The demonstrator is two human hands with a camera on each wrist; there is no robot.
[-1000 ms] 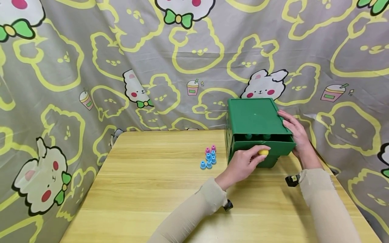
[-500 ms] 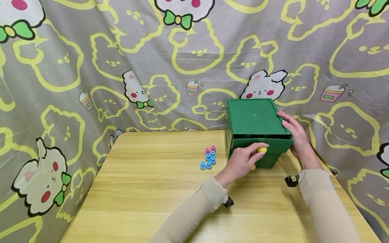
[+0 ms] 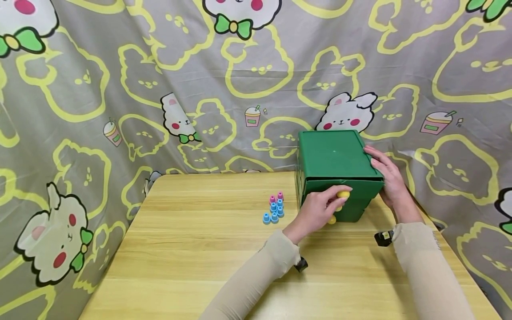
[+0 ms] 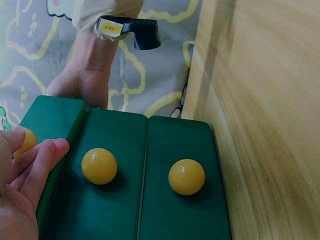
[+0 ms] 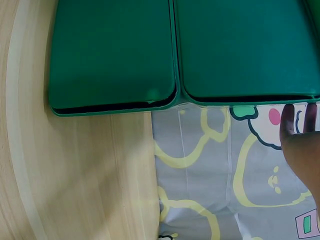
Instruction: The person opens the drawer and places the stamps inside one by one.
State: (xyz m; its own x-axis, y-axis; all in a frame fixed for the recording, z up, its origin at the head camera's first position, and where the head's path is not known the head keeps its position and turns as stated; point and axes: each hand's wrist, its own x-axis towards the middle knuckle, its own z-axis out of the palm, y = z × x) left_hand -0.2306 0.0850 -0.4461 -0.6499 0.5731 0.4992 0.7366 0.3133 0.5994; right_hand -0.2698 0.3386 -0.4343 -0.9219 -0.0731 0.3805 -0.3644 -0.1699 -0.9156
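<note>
A green drawer cabinet [image 3: 335,153] stands at the back right of the table. My left hand [image 3: 316,211] pinches the round yellow knob [image 3: 343,194] of its top drawer [image 3: 364,189]. That drawer's front sticks out slightly past the lower ones in the left wrist view, with a thin dark gap under the cabinet's top edge. Two more yellow knobs, the middle knob [image 4: 99,166] and the bottom knob [image 4: 186,177], sit on drawers that are pushed in. Against the cabinet's right side rests my right hand [image 3: 389,178], its fingers extended along the upper edge.
Left of the cabinet, several small cap-like pieces stand on the wooden table [image 3: 192,249]: blue pieces [image 3: 274,217] in front and pink pieces [image 3: 280,195] behind. A patterned curtain [image 3: 208,80] hangs close behind the table and on both sides.
The top drawer has slid inward, pushed by my left hand on the knob, and the gap above it has narrowed to a thin line. My right hand has stayed on the cabinet's side.
</note>
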